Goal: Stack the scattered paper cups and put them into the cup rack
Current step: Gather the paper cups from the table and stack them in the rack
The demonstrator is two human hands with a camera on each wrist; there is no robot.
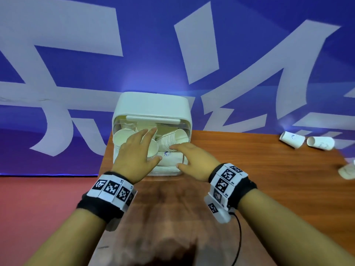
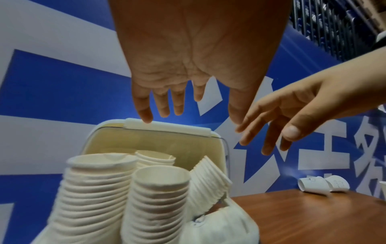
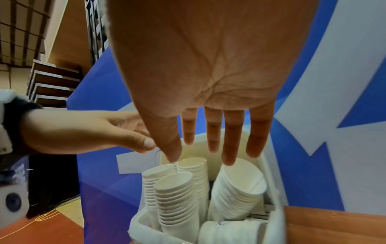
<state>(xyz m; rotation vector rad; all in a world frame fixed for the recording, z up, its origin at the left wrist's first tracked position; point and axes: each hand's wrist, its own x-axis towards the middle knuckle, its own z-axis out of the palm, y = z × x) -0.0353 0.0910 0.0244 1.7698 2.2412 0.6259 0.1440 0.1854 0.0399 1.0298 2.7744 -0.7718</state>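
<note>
A white cup rack point(image 1: 151, 104) with its lid up stands at the table's far left corner. Inside stand several leaning stacks of paper cups point(image 1: 123, 137) point(image 2: 94, 189) point(image 3: 177, 198), and one cup point(image 1: 169, 160) lies on its side at the front. My left hand point(image 1: 142, 144) hovers over the middle stacks with straight fingers point(image 2: 144, 112) near the lid's handle point(image 2: 167, 128), holding nothing. My right hand point(image 1: 190, 156) is spread over the rack's right side, its fingers point(image 3: 229, 145) above the right stack point(image 3: 238, 189), also holding nothing.
Loose paper cups lie on their sides on the wooden table point(image 1: 249, 169): two at the far right point(image 1: 292, 140) point(image 1: 320, 143), another at the right edge point(image 1: 347, 170). A blue and white banner point(image 1: 76, 73) hangs behind. The table's left edge drops to a red floor point(image 1: 38, 208).
</note>
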